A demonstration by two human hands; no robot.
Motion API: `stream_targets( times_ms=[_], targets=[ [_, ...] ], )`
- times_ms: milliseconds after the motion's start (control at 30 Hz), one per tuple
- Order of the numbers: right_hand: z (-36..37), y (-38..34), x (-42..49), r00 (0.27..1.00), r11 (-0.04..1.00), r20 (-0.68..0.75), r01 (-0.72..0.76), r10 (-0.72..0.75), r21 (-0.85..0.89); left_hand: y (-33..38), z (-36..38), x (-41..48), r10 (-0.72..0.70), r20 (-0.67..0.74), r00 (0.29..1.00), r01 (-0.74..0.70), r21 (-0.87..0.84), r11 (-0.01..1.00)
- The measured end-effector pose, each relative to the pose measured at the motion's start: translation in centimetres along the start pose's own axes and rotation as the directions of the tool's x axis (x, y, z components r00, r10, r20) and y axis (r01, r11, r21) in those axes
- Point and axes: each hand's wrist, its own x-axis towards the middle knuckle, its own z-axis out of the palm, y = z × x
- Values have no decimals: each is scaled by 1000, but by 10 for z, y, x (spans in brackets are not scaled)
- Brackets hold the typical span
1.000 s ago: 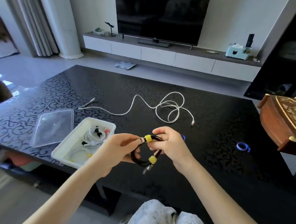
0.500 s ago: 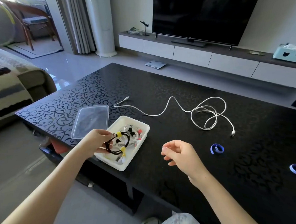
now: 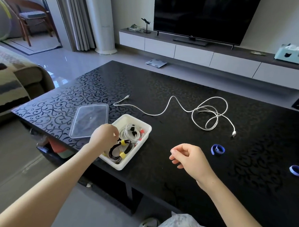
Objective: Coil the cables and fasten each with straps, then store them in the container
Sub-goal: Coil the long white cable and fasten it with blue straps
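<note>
So far, most of the job looks done. The white container (image 3: 123, 165) sits near the front-left edge of the dark patterned surface (image 3: 182, 83). It holds at least one white coil (image 3: 130, 133) fastened with small black and red ties. On the near side lies a black cable (image 3: 118, 149) wound into a loop and bound by two yellow straps (image 3: 122, 142).

The left hand (image 3: 104, 136) is at the container's left rim, its curled fingers right at the top of the black coil. The coil appears to lie inside the container. Whether the fingers have hold of it or only touch it I cannot tell, since the back of the hand hides the fingertips. The right hand (image 3: 189, 158) hovers over the surface to the right of the container, loosely curled and holding nothing.

What is left, as I judge it, is one cable. A long white cable (image 3: 207, 113) sprawls across the middle of the surface, well apart from the container and only loosely tangled, not coiled or tied. Two blue straps wait to the right, the nearer strap (image 3: 217, 149) just beyond the right hand and the farther strap (image 3: 298, 171) near the right edge of the view. The clear lid (image 3: 90, 119) lies flat just left of the container, so closing it may be the final step.
</note>
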Motion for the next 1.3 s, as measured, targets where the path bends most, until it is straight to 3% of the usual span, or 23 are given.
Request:
stream_targets(
  times_ms=[133,233,333,567,633,700,767,833,867,933,1000,1033,1100,1167,1233,1300],
  targets=[
    [-20,23,1,985,994,-161,-69,56,-80,34,-11,-4,94,-12,995,-95,-101,990],
    [-49,48,2,941,954,-334,-151,58,-258,82,-8,-10,238,-21,971,-236,-238,942],
    [-76,68,1,892,885,-451,-237,35,-400,130,8,-8,331,-16,944,-323,-272,907],
    [-120,106,41,858,784,-501,-236,-109,-575,213,68,15,404,38,914,-380,-270,885],
    [-134,112,62,881,721,-462,-256,-101,-645,231,82,26,358,50,932,-325,-318,891],
    [-149,118,87,897,667,-435,-278,-77,-691,245,95,46,227,64,972,-176,-439,881],
    [-161,121,108,899,665,-433,-281,-70,-692,250,101,71,6,131,991,77,-622,779],
    [-168,121,128,885,692,-463,-297,-61,-658,247,102,96,-201,153,968,249,-704,665],
    [-171,121,137,876,701,-479,-314,-46,-641,244,101,105,-281,109,953,278,-679,680],
    [-174,122,155,866,699,-500,-354,-6,-622,236,99,121,-346,-117,931,241,-514,823],
    [-174,124,169,858,682,-511,-403,50,-610,221,95,135,-232,-340,911,163,-220,962],
    [-173,126,175,852,669,-517,-430,79,-607,213,93,143,-171,-367,914,150,-85,985],
    [-171,130,184,838,638,-532,-478,125,-603,198,90,162,-168,-283,944,194,68,979],
    [-168,134,191,828,639,-542,-495,142,-589,191,89,177,-223,-154,963,236,74,969],
    [-165,136,192,818,687,-558,-486,140,-540,192,94,185,-161,-112,981,162,5,987],
    [-165,136,187,798,781,-588,-449,131,-435,201,101,185,-35,-168,985,16,-113,993]
  ],
)
